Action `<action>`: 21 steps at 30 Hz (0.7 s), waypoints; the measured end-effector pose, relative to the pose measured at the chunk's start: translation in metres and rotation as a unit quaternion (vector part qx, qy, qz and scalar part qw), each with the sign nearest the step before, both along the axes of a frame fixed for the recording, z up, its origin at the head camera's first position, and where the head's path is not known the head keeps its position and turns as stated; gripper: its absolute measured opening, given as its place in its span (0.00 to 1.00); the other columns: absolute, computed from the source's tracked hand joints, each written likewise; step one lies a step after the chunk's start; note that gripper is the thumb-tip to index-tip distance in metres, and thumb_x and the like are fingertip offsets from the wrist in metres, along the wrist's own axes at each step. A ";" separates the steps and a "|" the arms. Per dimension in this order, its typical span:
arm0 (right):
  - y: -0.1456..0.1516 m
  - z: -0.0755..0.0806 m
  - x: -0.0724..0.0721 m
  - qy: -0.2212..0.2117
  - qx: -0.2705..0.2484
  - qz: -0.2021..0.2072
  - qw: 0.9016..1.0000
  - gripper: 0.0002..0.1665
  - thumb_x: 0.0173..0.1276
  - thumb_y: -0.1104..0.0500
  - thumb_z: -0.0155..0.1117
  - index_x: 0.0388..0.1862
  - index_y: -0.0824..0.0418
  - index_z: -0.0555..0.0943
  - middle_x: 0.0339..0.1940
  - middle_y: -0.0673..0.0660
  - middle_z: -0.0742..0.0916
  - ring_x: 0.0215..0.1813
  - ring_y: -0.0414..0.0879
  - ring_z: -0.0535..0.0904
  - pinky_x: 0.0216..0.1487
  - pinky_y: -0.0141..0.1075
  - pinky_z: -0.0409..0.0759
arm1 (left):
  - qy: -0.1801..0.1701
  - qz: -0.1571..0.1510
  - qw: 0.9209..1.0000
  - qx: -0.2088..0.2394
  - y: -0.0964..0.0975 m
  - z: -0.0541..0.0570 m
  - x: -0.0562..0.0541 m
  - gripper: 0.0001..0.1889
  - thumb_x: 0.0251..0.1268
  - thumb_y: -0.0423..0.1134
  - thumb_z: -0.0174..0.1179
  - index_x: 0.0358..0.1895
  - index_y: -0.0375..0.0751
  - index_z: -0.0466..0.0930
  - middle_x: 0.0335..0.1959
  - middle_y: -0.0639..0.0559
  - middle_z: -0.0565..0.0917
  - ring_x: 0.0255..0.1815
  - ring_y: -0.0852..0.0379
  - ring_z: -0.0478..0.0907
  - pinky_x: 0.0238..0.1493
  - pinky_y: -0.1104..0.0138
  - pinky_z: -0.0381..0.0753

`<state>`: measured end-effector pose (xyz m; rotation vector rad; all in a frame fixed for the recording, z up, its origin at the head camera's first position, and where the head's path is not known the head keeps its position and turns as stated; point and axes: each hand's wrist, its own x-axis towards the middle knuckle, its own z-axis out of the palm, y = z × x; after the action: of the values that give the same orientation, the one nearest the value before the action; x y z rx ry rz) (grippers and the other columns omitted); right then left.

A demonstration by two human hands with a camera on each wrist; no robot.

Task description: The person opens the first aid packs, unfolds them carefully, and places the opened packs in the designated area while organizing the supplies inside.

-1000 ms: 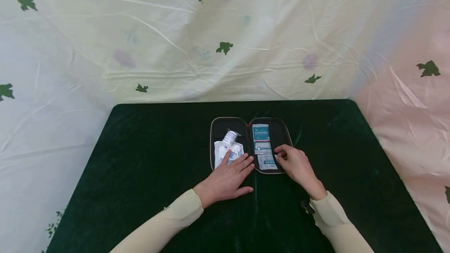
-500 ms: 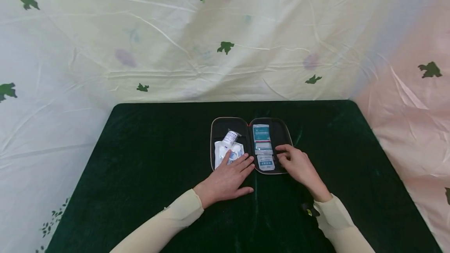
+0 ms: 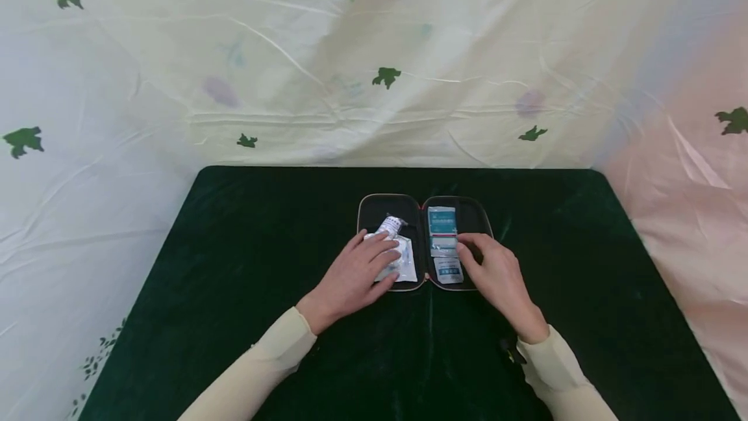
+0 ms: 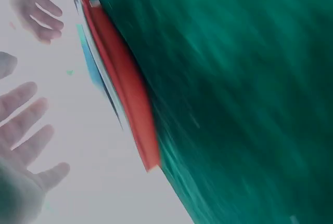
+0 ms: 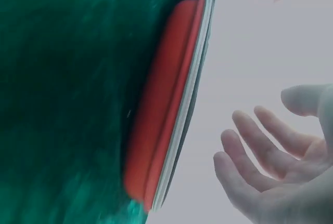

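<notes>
A zip case (image 3: 472, 216), black inside and red outside (image 5: 164, 104), lies unfolded on the table. Its left half holds a white printed roll in clear wrap (image 3: 389, 223) and a flat white packet (image 3: 408, 260). My left hand (image 3: 353, 275) is over this half, fingers spread across the packet and partly hiding it. In the right half, a blue-and-white packet (image 3: 442, 221) lies above a smaller white-and-blue sachet (image 3: 448, 271). My right hand (image 3: 498, 271) bends over that half, thumb and forefinger right at the blue packet's edge. In the right wrist view its fingers are loosely bent around nothing.
Dark green velvet cloth (image 3: 280, 232) covers the table. Pale fabric (image 3: 327, 102) with green leaf shapes hangs behind and at both sides. A small dark object (image 3: 510, 351) shows at the right sleeve's cuff.
My left hand has shifted left and up, from the case's spine onto the white packet and roll. The small sachet has straightened; my right fingers left it and moved to the blue packet's edge.
</notes>
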<state>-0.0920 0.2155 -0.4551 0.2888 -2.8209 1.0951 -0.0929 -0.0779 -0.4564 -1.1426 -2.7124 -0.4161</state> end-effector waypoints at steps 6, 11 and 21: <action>-0.023 0.001 -0.011 0.026 -0.031 0.038 0.998 0.15 0.80 0.55 0.61 0.58 0.61 0.83 0.58 0.61 0.84 0.55 0.58 0.80 0.56 0.57 0.80 | -0.057 0.103 0.993 0.002 -0.028 -0.002 -0.016 0.28 0.73 0.56 0.63 0.68 0.44 0.77 0.75 0.45 0.72 0.80 0.45 0.61 0.76 0.39 0.60; -0.041 0.004 -0.021 0.010 -0.019 0.074 0.997 0.19 0.80 0.53 0.61 0.62 0.61 0.83 0.64 0.60 0.84 0.65 0.57 0.79 0.62 0.59 0.78 | -0.150 0.137 0.978 -0.048 -0.038 -0.005 -0.022 0.42 0.73 0.67 0.56 0.81 0.45 0.62 0.85 0.47 0.54 0.85 0.44 0.47 0.77 0.35 0.51; -0.066 0.001 -0.037 -0.031 0.042 0.151 0.987 0.28 0.76 0.50 0.67 0.69 0.60 0.79 0.76 0.59 0.76 0.78 0.58 0.67 0.72 0.62 0.68 | -0.211 0.130 0.965 -0.086 -0.041 -0.010 -0.026 0.47 0.71 0.73 0.49 0.84 0.49 0.55 0.86 0.50 0.48 0.86 0.46 0.40 0.78 0.34 0.44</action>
<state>-0.1292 0.1497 -0.4539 0.7232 -2.9514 1.0508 -0.1188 -0.1189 -0.4668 -0.7847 -3.2719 -0.4319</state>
